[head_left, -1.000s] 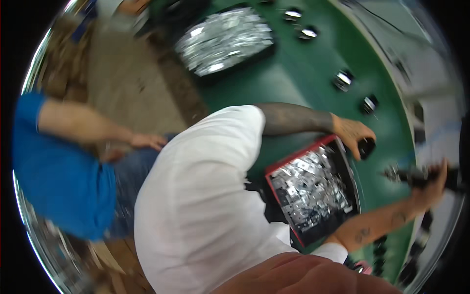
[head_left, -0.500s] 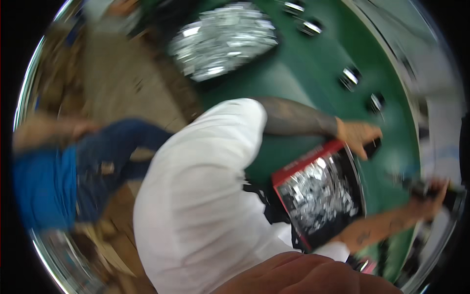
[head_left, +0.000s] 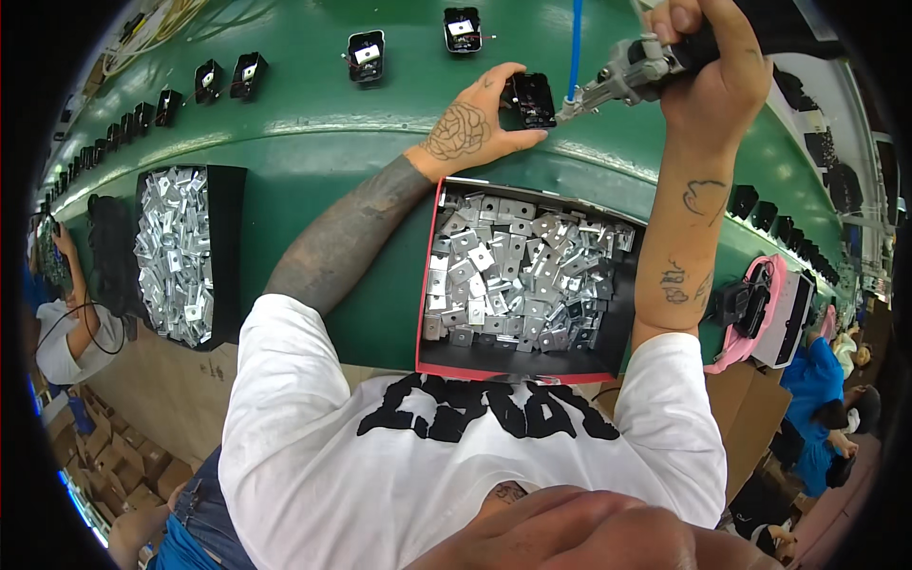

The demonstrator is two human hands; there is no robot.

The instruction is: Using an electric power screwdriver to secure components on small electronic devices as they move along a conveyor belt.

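My left hand (head_left: 472, 122) grips a small black open-topped plastic housing (head_left: 535, 101) from its left side, index finger at the far edge and thumb at the near one. My right hand (head_left: 719, 47) is closed around a black-bodied tool (head_left: 625, 78) with a grey metal head. The tool's tip reaches the right edge of the housing, and a thin blue hose (head_left: 576, 47) rises beside that tip. Whether the tip touches the housing I cannot tell. Just below my hands, a red-rimmed box (head_left: 425, 313) holds many small silver metal brackets (head_left: 518, 271).
More brackets fill a black box (head_left: 228, 256) at the left. Black housings with white parts and wires, including one housing (head_left: 366, 57), stand along the green table (head_left: 304, 171). At right lie a pink-framed object (head_left: 731, 353) and other housings (head_left: 774, 225). People sit at both sides.
The view has swung round and sharpened from a blur. My left hand still holds the housing, while the tool in my right hand has come from apart to beside it.
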